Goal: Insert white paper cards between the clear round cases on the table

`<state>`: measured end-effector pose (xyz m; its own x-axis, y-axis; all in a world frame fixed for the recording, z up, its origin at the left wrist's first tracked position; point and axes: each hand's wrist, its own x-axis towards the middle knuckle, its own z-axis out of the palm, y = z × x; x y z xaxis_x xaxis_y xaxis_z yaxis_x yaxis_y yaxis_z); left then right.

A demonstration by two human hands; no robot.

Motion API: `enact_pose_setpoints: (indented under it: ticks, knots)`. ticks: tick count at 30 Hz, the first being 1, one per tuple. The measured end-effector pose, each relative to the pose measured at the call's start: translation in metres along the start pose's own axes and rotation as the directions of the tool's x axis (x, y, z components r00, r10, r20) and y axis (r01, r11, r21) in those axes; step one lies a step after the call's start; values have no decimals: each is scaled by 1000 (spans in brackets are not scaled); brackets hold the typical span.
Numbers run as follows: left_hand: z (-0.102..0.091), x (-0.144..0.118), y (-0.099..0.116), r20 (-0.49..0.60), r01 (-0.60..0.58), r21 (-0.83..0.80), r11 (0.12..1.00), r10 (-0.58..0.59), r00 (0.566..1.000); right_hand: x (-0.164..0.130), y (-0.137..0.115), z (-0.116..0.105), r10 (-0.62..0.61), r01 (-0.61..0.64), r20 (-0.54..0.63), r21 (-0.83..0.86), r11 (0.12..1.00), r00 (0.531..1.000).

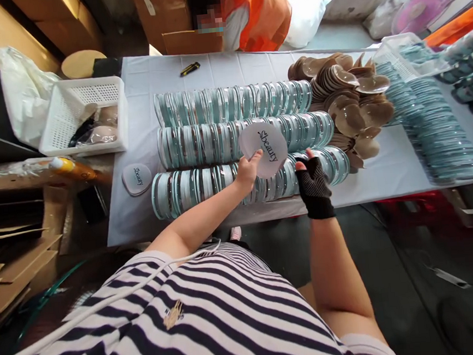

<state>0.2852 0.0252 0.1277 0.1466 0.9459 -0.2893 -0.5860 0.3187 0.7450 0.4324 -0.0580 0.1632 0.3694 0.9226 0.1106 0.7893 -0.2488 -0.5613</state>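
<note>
striped shirt (233, 317) up close, pale printed disc (264, 150) in the left hand (248, 173)

nearest my remote view, the shirt fills the bottom of the picture, with a white cable (107, 308) lying across it. beyond it i see a table (139, 95) covered in pale cloth, where glassy round pieces stand on edge in a far row (233, 104), a middle row (200, 145) and a near row (191, 191).

the bare left hand grasps the disc at its near left edge, thumb on the lettered face. the disc is over the middle and near rows, its lettering slanting down to the right. the right hand (314, 184), in a black fingerless glove (321, 208), is half curled by the right part of the near row, just beside the disc but apart from it. i cannot tell whether that hand touches or grips anything.

to handle the disc well, i judge a light pinch close to the rim best, since a thumb further in could smudge the print. i would want it clear of the upright edges below, because a knock might tip a row. the gloved palm looks the better one for steadying glass.

a similar printed piece (137, 180) lies on the table to the left; shiny brown pieces (350, 116) are heaped to the right.
</note>
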Motion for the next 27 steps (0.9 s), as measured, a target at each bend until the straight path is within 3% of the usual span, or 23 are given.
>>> enact_pose_setpoints:
  ticks: [2, 6, 9, 11, 13, 16, 19, 21, 24, 27]
  knots:
    - [-3, -14, 2, 32, 3, 24, 1000, -4, 999, -3, -14, 0, -88, 83, -106, -51, 995, 990]
    - [-10, -34, 4, 33, 70, 23, 997, -70, 997, -26, -51, 22, -214, 204, -142, -78, 976, 967]
    - [-14, -34, 10, 65, 138, -3, 990, -138, 988, -34, -59, 30, -62, 62, -153, -1, 998, 986]
    - [-17, -26, 19, -9, 124, -24, 992, -124, 992, -41, -51, 22, 118, -114, -246, 29, 993, 962]
    - [-23, -14, 31, -125, 76, -65, 995, -84, 989, -60, -37, 5, 190, -205, -312, -16, 979, 931]
    - [-33, 3, 46, -241, 61, -140, 988, -94, 966, -104, -22, -12, 128, -160, -163, -205, 966, 978]
    - [-39, 9, 50, -260, 107, -170, 980, -149, 954, -133, -25, 0, 90, -58, 78, -334, 941, 993]
    - [-40, 8, 48, -252, 108, -169, 980, -149, 956, -130, -36, 23, 85, -10, 180, -378, 926, 980]
    - [-40, 5, 44, -223, 80, -175, 981, -119, 967, -103, -53, 56, 129, 3, 291, -415, 910, 948]
    - [-41, 3, 42, -213, 84, -192, 978, -125, 969, -82, -59, 69, 165, -23, 306, -421, 907, 937]
